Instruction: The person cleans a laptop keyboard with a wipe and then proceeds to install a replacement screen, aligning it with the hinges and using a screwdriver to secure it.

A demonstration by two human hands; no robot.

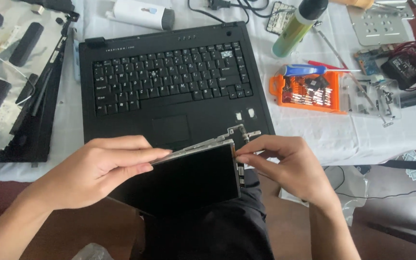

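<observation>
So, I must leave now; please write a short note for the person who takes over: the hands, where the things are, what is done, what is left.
Left hand: holds the top edge of the screen panel, fingers flat on it.
Right hand: pinches the panel's right side bracket.
The panel is off its lid, tilted over the lap in front of the laptop base. The bezel lies left of the base.
Bit set and blue screwdriver lie to the right.
Done: panel out.
Left: the metal brackets are still on the panel.
</observation>
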